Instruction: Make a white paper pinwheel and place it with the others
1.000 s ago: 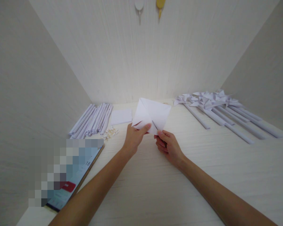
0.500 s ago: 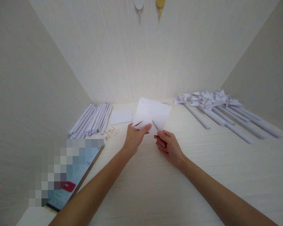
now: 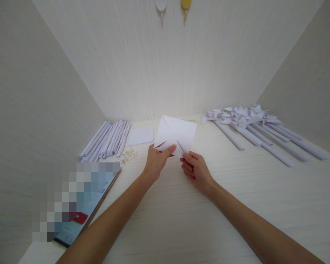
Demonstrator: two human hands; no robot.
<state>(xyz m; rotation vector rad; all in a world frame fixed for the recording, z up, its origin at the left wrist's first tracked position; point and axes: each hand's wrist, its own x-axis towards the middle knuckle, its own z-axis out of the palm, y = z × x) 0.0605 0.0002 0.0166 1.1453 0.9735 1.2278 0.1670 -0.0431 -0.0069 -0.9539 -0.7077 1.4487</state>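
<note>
Paper square (image 3: 176,135), creased and slit, is being held above the table (image 3: 236,198), left hand (image 3: 156,163) and right hand (image 3: 196,170) pinching its near edge, apparently mid-fold; next calls for bending a slit corner inward.

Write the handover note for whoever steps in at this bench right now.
Left hand: grip shut on the near-left edge of the white paper square.
Right hand: pinches its near-right edge.
The square is held above the table, creased, with slits cut in from its corners.
Done: finished pinwheels lie far right.
Left: rolled paper sticks, small pale fasteners and a spare sheet wait far left. A phone lies near left.
</note>
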